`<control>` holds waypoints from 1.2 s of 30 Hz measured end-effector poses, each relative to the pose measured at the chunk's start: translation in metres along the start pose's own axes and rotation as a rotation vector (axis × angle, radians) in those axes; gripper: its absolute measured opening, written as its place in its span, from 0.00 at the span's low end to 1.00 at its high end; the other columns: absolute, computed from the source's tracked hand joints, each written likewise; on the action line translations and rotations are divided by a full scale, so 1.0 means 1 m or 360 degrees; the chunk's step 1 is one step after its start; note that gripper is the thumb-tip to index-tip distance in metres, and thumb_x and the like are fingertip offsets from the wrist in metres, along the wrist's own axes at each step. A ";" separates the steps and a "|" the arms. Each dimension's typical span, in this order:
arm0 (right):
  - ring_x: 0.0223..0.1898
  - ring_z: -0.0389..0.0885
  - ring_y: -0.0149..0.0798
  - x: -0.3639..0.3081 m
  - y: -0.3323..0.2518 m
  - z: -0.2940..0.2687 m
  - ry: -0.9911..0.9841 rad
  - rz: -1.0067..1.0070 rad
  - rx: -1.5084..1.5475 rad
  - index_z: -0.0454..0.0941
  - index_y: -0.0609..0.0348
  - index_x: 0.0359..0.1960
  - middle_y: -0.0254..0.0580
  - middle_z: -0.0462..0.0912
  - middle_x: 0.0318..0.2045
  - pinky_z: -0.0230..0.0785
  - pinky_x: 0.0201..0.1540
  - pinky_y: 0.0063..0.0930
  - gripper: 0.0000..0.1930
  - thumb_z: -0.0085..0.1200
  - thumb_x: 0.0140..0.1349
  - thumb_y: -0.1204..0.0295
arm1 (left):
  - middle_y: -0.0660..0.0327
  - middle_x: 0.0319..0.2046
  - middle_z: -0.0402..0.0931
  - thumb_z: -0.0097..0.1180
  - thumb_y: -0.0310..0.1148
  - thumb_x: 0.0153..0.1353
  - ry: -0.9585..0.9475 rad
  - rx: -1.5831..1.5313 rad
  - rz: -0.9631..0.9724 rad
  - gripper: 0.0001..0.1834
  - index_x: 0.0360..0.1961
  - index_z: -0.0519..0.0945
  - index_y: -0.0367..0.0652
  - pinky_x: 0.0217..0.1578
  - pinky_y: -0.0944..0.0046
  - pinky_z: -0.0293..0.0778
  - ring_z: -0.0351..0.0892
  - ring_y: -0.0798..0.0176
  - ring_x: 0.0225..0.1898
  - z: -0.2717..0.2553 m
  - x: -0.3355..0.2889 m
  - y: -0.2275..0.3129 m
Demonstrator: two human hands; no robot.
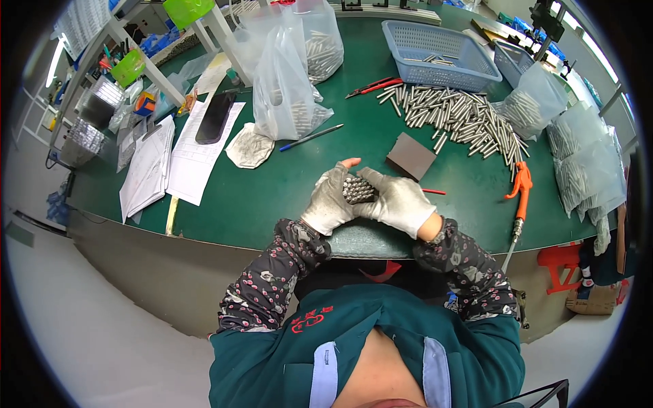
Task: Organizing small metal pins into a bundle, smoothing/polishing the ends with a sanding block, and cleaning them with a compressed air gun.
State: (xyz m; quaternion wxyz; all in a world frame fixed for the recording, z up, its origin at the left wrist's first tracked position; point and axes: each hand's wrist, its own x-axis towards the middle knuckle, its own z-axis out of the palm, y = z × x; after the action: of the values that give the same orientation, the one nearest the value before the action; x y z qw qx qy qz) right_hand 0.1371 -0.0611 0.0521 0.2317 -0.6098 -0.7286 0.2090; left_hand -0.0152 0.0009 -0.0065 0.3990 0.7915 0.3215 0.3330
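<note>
A bundle of small metal pins (358, 190) stands between my two gloved hands near the table's front edge, its round ends facing up. My left hand (330, 200) is wrapped round its left side, in a pale fingerless-style glove with a bare fingertip showing. From the right, my right hand (398, 201) closes on the same bundle, its glove pale too. Beyond my right hand lies a brown-grey block (411, 156), and a thin red stick (434, 192) pokes out beside that hand. The lower part of the bundle is hidden by my hands.
A loose heap of metal pins (462, 117) spreads below a blue basket (442, 54). An orange air gun (521, 183) lies at right, near bagged pins (586, 160). Red-handled pliers (374, 87), a blue pen (311, 137), a phone (215, 118), papers (194, 166) and plastic bags (286, 92) lie beyond and left.
</note>
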 end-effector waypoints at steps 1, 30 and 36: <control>0.32 0.79 0.48 0.001 0.006 0.009 0.0023 -0.0039 0.0064 0.71 0.58 0.47 0.48 0.79 0.29 0.70 0.35 0.33 0.30 0.60 0.45 0.54 | 0.62 0.35 0.71 0.71 0.32 0.30 -0.0002 0.0000 0.0000 0.44 0.51 0.62 0.40 0.42 0.66 0.68 0.72 0.67 0.36 0.000 -0.001 0.001; 0.42 0.74 0.38 0.011 0.004 0.032 0.0055 0.0538 0.1557 0.64 0.64 0.50 0.45 0.73 0.40 0.68 0.42 0.28 0.21 0.39 0.62 0.60 | 0.65 0.25 0.72 0.61 0.23 0.37 0.0135 -0.0169 -0.0022 0.20 0.35 0.69 0.43 0.30 0.71 0.70 0.73 0.70 0.28 -0.008 -0.013 0.001; 0.42 0.74 0.40 0.012 0.012 0.034 -0.0015 0.0459 0.1761 0.62 0.65 0.49 0.48 0.72 0.42 0.68 0.45 0.29 0.22 0.37 0.63 0.58 | 0.57 0.25 0.74 0.61 0.25 0.37 0.0131 0.0138 0.0064 0.18 0.33 0.69 0.41 0.29 0.65 0.72 0.77 0.57 0.28 -0.009 -0.007 0.003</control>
State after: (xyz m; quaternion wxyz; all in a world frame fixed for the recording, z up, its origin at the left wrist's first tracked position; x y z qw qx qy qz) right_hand 0.1242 -0.0477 0.0187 0.4823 -0.4900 -0.4213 0.5915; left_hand -0.0261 -0.0024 -0.0015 0.3442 0.8000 0.3358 0.3589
